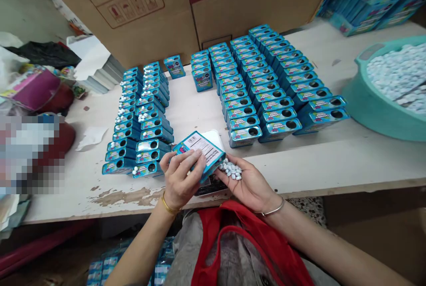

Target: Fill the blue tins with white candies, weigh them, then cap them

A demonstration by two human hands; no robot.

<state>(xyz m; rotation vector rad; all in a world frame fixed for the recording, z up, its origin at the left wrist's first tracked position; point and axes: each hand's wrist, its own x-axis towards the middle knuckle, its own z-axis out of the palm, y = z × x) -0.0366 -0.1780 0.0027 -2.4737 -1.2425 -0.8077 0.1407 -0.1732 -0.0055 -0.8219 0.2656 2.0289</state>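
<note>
Counter: white, paint worn through near the front edge. Brown carton stands along its far side, so placing everything off that. Carton carries 汕头市福 on a dark red band, rest cut off, plus a boxed row of handling icons.

Right block of tins: tight rows in front of the carton's right half, upright, blue, each narrow top with a round dark hole. Nearest front to the carton reads CARAMELO MACIZO.

Turquoise tub: right of the carton, nearer the viewer, heaped with whitish candies.

Left block of tins: two columns in front of the carton's left part, same print, candies sitting on many tops around the holes. Lone tin just in front of the carton, between blocks.

Left hand: fingers clamped on the held tin. Right hand: palm up, cupped, thumb spread; fingertips go behind the tin, can't tell if they press on it.

Held tin: well in front of the carton, at the counter's near edge, tilted. Flat, blue, rounded corners, white label panel with barcode and black text. Readable: "Declaracion", second word starts "Nutrimen", rest unclear; fingers cover part.

Palm candies: small whitish pillows, piled at the tin's lower end.
</note>
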